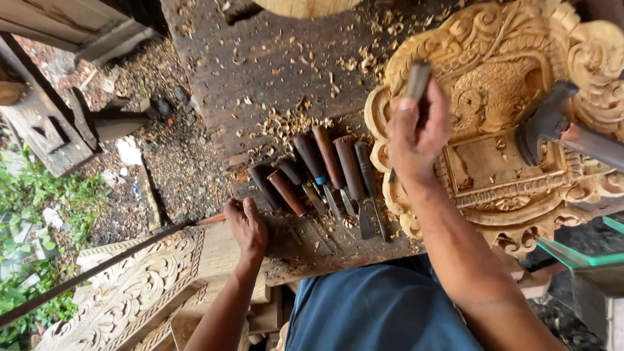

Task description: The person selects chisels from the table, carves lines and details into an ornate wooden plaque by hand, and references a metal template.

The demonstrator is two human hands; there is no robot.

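Hands are shown at work over a dark, weathered wooden table [273, 58] strewn with pale wood shavings [286, 120]. The right hand [416, 133] is closed in a fist around the handle of a chisel with a pale, worn butt [416, 79]; its blade is hidden behind the hand, and the tool is held upright against the left edge of a large, pale carved wooden panel with scrollwork borders and a scaled central motif [500, 84]. The left hand [246, 224] is seen with its fingers loosely curled, holding nothing, and is rested at the near left corner of the table, just beside a row of carving chisels with dark brown and reddish wooden handles [318, 172]. These chisels are laid side by side, blades pointed toward the person, between the two hands. A dark hammer-like tool with a brown handle [552, 123] is seen lying across the right part of the carved panel, apart from both hands. Below the table edge, blue cloth over the person's lap [383, 305] is visible. To the lower left, a second pale carved board with floral relief [130, 292] is seen, and green plants [32, 201] are shown at the far left.
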